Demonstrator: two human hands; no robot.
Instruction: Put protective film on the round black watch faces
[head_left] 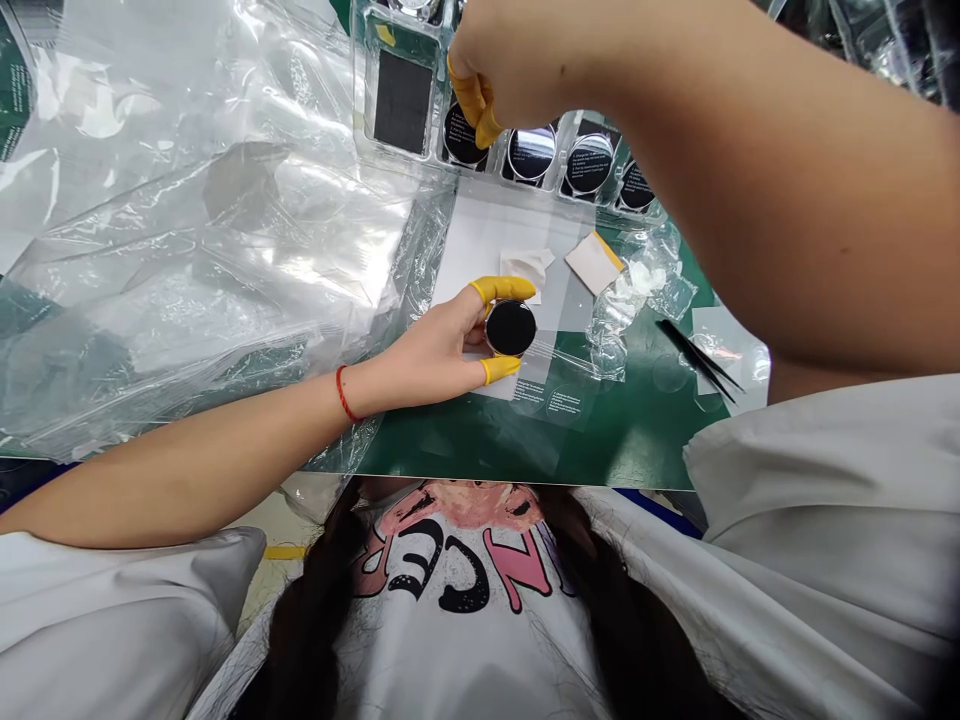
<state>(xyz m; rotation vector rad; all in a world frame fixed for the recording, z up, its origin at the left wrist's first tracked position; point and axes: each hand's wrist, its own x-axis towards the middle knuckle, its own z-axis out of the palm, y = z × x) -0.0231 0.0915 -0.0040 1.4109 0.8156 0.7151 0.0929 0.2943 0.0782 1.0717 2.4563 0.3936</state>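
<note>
My left hand (450,345), with yellow finger cots on its thumb and finger, grips a round watch case (511,328) by its edges. The black face of the case is turned up. My right hand (510,65) reaches over a clear plastic tray (442,165) at the top of the view. Its fingers, also in yellow cots, are pinched together above a round watch (463,135) in one compartment; whatever is between them is hidden. To the right in the same tray lie more watches (589,165) with printed films on their faces.
Clear plastic bags (210,220) cover the left of the green mat (450,445). Black tweezers (697,358) lie at the right, near crumpled clear film (637,290) and a white pad with a yellow edge (592,265). Peeled printed films (562,402) lie near the front edge.
</note>
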